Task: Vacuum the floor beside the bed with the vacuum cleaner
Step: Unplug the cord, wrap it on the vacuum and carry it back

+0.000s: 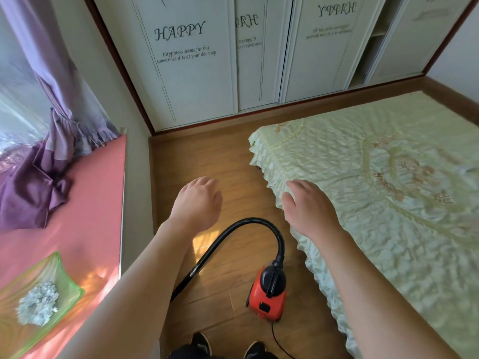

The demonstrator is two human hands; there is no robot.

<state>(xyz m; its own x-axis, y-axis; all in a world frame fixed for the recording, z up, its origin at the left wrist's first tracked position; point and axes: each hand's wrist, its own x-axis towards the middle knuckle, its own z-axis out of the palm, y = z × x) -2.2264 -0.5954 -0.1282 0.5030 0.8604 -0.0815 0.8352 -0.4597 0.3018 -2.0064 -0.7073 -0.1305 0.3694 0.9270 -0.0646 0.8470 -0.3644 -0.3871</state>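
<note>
A small red and black vacuum cleaner (pixel 268 294) stands on the wooden floor (pixel 207 156) beside the bed (pixel 375 190), close to my feet. Its black hose (pixel 233 229) arches up from the body and runs down to the left, where my left forearm hides its end. My left hand (pixel 198 203) hovers over the floor with fingers curled downward, holding nothing. My right hand (pixel 308 206) hangs over the bed's frilled edge, fingers apart and empty. Both hands are above the vacuum and not touching it.
A white sliding wardrobe (pixel 197 68) closes the far end of the floor strip. A pink window seat (pixel 85 203) lies on the left with purple curtains (pixel 46 151) and a green tray (pixel 39 288). The vacuum's thin cord (pixel 277 338) trails toward my shoes (pixel 201 343).
</note>
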